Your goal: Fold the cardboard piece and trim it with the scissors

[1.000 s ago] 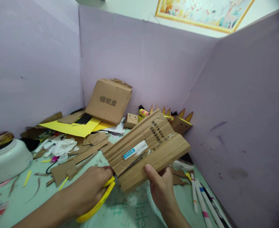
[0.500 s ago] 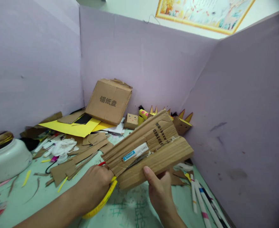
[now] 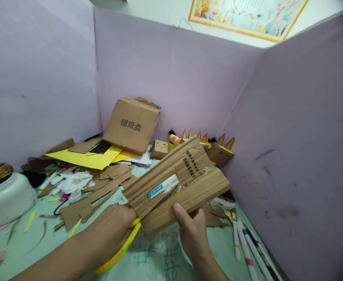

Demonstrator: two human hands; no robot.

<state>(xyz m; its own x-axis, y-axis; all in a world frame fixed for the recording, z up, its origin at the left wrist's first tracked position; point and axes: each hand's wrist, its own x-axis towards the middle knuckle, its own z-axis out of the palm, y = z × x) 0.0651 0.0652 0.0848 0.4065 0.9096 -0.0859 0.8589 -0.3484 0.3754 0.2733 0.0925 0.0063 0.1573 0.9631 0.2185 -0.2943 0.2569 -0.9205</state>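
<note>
A folded piece of corrugated cardboard [image 3: 171, 191], printed with black characters and a torn blue-and-white label, is tilted up in front of me. My right hand [image 3: 193, 230] grips its lower edge, thumb on top and fingers behind. At the cardboard's lower left corner, my left hand [image 3: 115, 226] is closed with its back towards me. A yellow tape measure [image 3: 121, 253] loops out of that fist and hangs below the wrist. The left fingertips are hidden, so I cannot tell whether they also pinch the cardboard.
Cardboard strips [image 3: 101, 191], yellow paper [image 3: 86, 156] and a white crumpled bag [image 3: 78, 181] lie at left, near a white round container [image 3: 9, 199]. A cardboard box [image 3: 132, 125] leans at the back. Spiky cardboard crafts [image 3: 220, 152] and markers [image 3: 247, 246] are right. Lilac partitions [image 3: 171, 66] surround the table.
Both hands and the cardboard sit slightly further left, with the whole view shifting a little too. The red tip seen beside my left fist is no longer visible. Both grips look the same.
</note>
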